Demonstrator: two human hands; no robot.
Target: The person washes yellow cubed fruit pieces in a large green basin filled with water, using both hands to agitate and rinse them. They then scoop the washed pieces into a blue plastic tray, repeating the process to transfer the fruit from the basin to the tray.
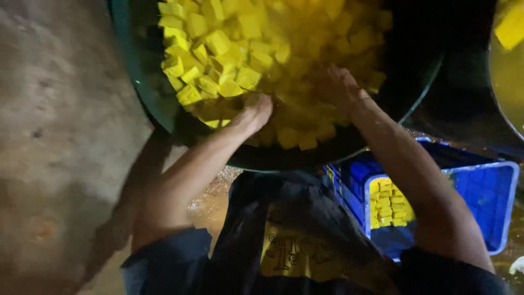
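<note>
A big dark green tub [143, 82] in front of me is heaped with yellow cubes [218, 43]. Both my arms reach into it. My left hand [255, 111] is dug into the cubes near the tub's near rim, fingers buried. My right hand [338, 87] rests on the pile a little further in, fingers spread over the cubes. Shadow and blur hide whether either hand grips any cubes.
A blue plastic crate [486, 191] stands low on the right, with stacked yellow cubes [387, 205] in it. Another round vessel [507, 65] with yellow contents sits at the top right. Wet ground [210, 196] lies below the tub; a pale stone surface [60, 136] fills the left.
</note>
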